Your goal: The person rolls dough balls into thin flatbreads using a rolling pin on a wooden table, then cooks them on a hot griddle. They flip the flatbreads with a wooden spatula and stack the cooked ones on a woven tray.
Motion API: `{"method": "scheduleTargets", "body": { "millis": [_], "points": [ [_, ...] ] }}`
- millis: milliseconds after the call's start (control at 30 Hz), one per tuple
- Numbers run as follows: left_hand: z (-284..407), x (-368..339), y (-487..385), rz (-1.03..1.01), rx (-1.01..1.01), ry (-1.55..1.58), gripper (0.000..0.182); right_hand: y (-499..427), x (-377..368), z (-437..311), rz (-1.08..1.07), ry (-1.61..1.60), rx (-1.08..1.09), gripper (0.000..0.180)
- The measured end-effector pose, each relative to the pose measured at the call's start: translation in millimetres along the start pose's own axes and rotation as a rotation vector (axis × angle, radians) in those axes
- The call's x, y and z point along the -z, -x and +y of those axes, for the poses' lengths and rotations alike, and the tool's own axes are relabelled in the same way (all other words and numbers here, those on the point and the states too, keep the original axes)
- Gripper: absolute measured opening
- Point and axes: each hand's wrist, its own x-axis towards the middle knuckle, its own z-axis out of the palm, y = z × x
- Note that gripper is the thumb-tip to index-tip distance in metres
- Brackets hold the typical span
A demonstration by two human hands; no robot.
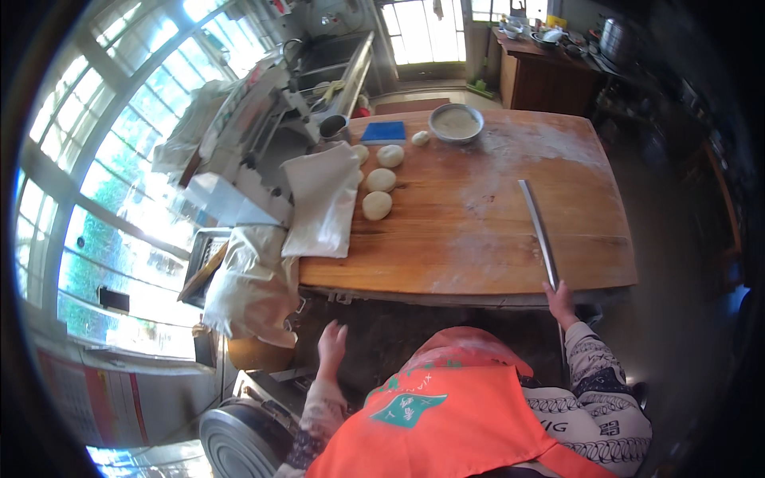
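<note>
My right hand (560, 300) is closed around a long metal rod (539, 230) at the table's near right edge; the rod's far part reaches over the wooden table (430, 239) and its other end runs down past my wrist. My left hand (333, 345) hangs in front of the near left edge, fingers apart, holding nothing that I can see. Several round dough balls (377, 205) sit at the table's left side, some partly hidden by a white cloth (323, 203). A smaller dough piece (420, 138) lies near a metal bowl of flour-like powder (456, 123).
A blue rectangular item (383, 132) and a metal cup (334, 128) stand at the far left corner. White powder dusts the tabletop. Left are cloth-covered equipment, a metal tray (206, 257) and a round metal lid (239, 445). A cluttered wooden cabinet (547, 77) stands beyond.
</note>
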Motion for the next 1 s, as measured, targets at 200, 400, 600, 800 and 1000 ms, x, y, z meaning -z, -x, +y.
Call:
{"method": "scheduleTargets", "body": {
  "millis": [200,400,600,800,1000],
  "points": [
    [134,-145,-238,0.023,0.169,0.331,0.056,-71,42,64,0.098,0.086,-0.184,0.056],
    [205,-194,-334,0.443,0.575,0.685,0.072,-114,79,55,0.070,0.197,-0.252,0.048],
    [193,-197,-334,0.459,0.253,0.211,0.050,-180,72,50,0.132,0.284,-0.059,0.040],
    [296,-239,-261,-0.433,0.067,0.399,0.035,-247,39,25,0.400,0.522,-0.111,0.037],
    [420,-355,-350,-0.209,-0.681,0.258,0.024,-269,-4,13,0.612,0.598,-0.227,0.051]
  ]
}}
